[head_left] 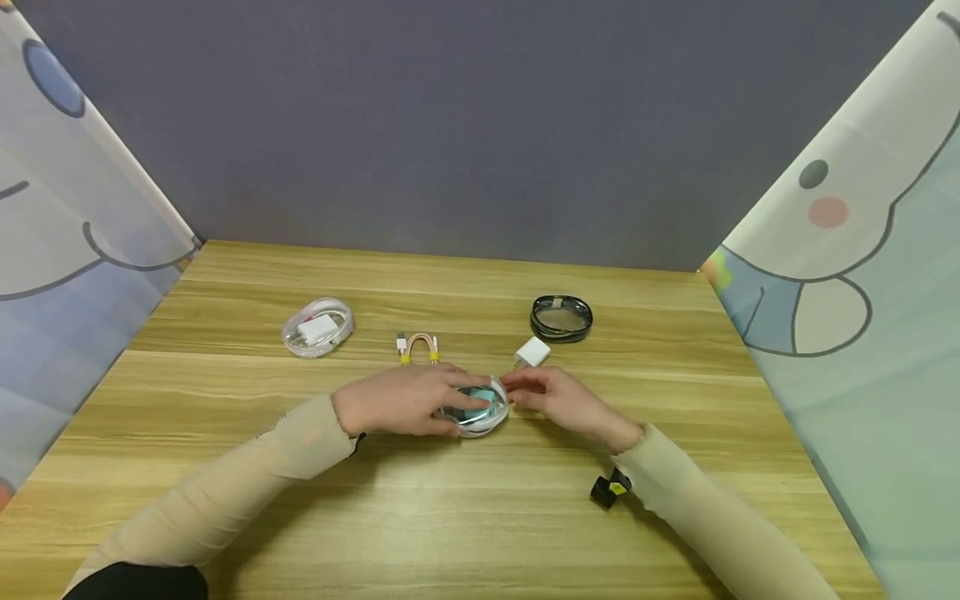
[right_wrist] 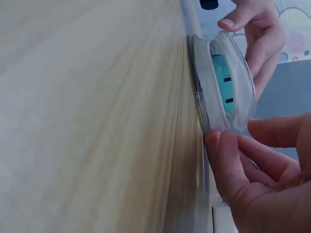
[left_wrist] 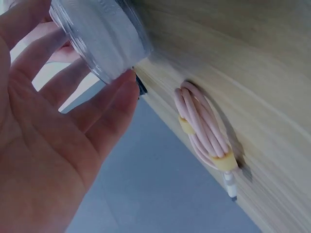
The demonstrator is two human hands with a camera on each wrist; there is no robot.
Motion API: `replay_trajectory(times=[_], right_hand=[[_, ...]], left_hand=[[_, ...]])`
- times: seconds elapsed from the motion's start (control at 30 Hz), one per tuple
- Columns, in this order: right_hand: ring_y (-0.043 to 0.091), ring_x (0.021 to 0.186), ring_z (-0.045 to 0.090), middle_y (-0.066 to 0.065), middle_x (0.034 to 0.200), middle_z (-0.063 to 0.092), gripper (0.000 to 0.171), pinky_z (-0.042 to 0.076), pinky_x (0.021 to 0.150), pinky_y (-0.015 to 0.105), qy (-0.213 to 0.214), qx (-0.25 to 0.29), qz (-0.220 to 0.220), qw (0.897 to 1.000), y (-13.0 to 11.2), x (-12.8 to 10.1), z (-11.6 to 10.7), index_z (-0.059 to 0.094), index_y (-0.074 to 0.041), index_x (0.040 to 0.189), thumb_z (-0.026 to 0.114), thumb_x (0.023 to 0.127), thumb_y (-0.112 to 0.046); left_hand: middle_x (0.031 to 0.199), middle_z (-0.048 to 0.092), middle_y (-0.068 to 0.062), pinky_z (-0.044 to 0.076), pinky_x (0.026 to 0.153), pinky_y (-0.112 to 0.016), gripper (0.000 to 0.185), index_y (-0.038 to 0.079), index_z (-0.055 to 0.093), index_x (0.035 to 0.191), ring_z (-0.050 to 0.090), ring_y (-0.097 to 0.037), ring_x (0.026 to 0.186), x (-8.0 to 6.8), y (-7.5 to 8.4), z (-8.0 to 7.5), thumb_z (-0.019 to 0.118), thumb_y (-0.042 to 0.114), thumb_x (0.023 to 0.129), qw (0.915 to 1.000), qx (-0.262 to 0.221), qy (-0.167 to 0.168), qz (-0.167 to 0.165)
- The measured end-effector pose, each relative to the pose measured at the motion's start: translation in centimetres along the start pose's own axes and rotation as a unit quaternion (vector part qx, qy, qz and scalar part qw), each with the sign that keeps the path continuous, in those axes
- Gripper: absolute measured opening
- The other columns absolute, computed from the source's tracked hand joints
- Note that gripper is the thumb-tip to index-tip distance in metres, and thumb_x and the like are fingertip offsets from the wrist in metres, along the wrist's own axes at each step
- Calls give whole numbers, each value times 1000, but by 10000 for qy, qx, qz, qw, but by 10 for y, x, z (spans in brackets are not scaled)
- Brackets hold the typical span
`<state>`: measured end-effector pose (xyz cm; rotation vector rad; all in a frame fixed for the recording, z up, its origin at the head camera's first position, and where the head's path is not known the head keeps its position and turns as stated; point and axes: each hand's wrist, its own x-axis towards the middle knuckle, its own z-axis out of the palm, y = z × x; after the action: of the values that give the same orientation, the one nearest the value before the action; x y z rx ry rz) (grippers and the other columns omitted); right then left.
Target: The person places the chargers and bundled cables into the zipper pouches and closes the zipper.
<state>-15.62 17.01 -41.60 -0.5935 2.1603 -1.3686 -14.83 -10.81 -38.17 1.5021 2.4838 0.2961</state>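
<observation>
Pale sleeves point(head_left: 225, 479) lie nearest, reaching in to a cable coil point(right_wrist: 243, 82) around a teal charger point(right_wrist: 222, 80). The left hand point(head_left: 412, 402) grips the coil's left side; the right hand point(head_left: 558, 402) touches its right end with bent fingers, pinching or not I cannot tell, presumably steadying it. Behind the coil, yellow bands point(left_wrist: 224, 161) keep a pink cable point(left_wrist: 204, 126) bundled. Beneath the coil spreads a wood-grain table point(head_left: 450, 517); well behind it, a grey wall point(head_left: 450, 125).
</observation>
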Motion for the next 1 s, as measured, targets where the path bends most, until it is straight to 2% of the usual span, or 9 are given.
replay_trajectory(times=[0.1,0.17,0.37,0.53,0.7,0.9,1.0], right_hand=[[25,113,64,17,127,64,35,51,93,31,-42,100,-4,9999,-1,2,1,58,5,134,55,100,-2],[24,109,65,15,122,67,33,52,91,30,-37,-35,-46,10000,-1,4,2,58,5,133,55,101,-3],[15,95,63,4,104,70,31,52,81,29,80,-1033,-300,9942,-3,14,6,63,0,130,58,100,-8],[12,87,60,-1,98,69,25,51,76,28,126,-1465,-350,9885,-5,20,9,70,-5,121,62,98,-8],[10,84,60,-2,94,69,18,52,75,27,206,-1510,-339,9877,-3,24,10,73,-6,112,65,96,-7],[10,83,58,-1,97,66,30,50,73,27,73,-1728,-560,9833,-4,27,11,67,-6,126,65,96,-7],[9,84,58,-2,98,67,27,50,74,27,0,-1844,-647,9807,-5,28,11,70,-7,123,65,96,-7]], left_hand=[[158,36,3,37,110,-42,54,24,53,146,42,-23,138,-2,-2,-1,69,33,95,9998,-206,-36,4],[158,36,4,36,111,-42,53,24,55,144,41,-22,138,-4,-3,-2,70,31,94,9992,-387,-79,32],[158,36,6,31,114,-41,53,25,56,143,37,-22,141,-6,-6,-2,72,26,93,9968,-764,-199,93],[156,39,6,32,114,-40,52,25,56,144,37,-20,141,-6,-7,-1,69,24,93,9957,-899,-67,193],[155,40,5,32,114,-39,48,23,57,143,38,-20,140,-6,-7,-1,65,24,96,9952,-942,32,277],[155,40,6,32,114,-39,46,23,58,142,37,-21,141,-6,-7,1,65,24,96,9953,-921,6,293],[155,41,7,32,113,-39,46,25,59,141,37,-21,141,-6,-7,1,66,25,95,9958,-867,-20,296]])
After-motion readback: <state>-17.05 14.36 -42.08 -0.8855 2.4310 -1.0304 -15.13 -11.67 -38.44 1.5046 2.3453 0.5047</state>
